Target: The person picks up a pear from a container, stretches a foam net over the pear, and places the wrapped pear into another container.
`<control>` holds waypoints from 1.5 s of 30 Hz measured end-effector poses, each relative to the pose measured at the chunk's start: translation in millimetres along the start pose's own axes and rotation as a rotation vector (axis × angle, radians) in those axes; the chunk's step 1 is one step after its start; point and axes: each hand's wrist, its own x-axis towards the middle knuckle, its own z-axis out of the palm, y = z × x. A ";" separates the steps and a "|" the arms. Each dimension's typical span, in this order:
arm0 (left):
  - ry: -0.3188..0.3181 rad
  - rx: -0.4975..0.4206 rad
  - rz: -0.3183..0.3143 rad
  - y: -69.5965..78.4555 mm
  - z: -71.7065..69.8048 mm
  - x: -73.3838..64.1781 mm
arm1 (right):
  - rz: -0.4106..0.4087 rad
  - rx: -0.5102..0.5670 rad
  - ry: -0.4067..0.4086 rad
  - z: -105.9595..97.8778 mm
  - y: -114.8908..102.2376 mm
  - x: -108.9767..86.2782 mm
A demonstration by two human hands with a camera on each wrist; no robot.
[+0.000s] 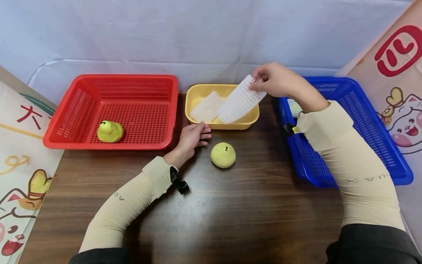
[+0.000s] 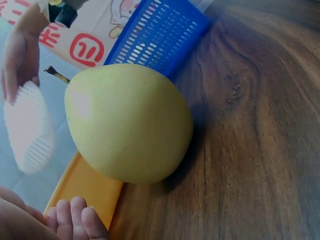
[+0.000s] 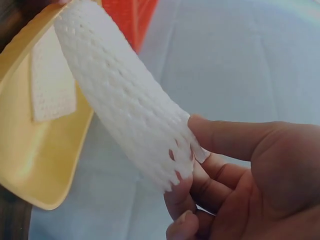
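My right hand [image 1: 278, 81] pinches one end of a white foam fruit net [image 1: 238, 102] between thumb and fingers, holding it slanted above the yellow tray [image 1: 242, 127]. In the right wrist view the net [image 3: 120, 95] looks like a flattened mesh sleeve, with fingertips at its open end. A second foam net [image 1: 208, 106] lies in the tray. My left hand [image 1: 191, 138], its fingers loosely extended, is by the tray's front left edge and holds nothing. Just right of it a round yellow-green pear [image 1: 223, 155] sits on the table, stem up; the left wrist view shows this pear [image 2: 130, 122] close up.
At the left stands a red basket [image 1: 150, 146] with a green-yellow pear [image 1: 110, 132] inside. To the right is a blue basket [image 1: 379, 146], partly behind my right arm, with a piece of white netting [image 1: 294, 107] at its left side. A pale cloth [image 1: 211, 44] hangs behind.
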 end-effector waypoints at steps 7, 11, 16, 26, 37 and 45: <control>0.006 0.011 0.027 -2.5 -2.8 -2.1 | -0.054 0.078 0.026 -2.7 -5.2 -18.4; 0.009 0.034 0.056 -2.3 -1.7 -4.6 | -0.083 0.116 0.039 -0.8 -9.0 -28.9; 0.007 0.052 0.138 -1.3 2.1 -8.9 | -0.135 0.234 0.002 5.5 -9.9 -37.8; -0.107 -0.020 0.454 2.9 9.6 -24.0 | -0.252 0.430 -0.088 25.8 -13.2 -51.1; -0.365 -0.170 0.523 18.8 15.3 -40.2 | -0.310 0.554 -0.158 52.5 -17.7 -55.7; -0.441 -0.137 0.515 24.3 20.5 -50.8 | -0.296 0.570 -0.145 69.1 -15.7 -49.5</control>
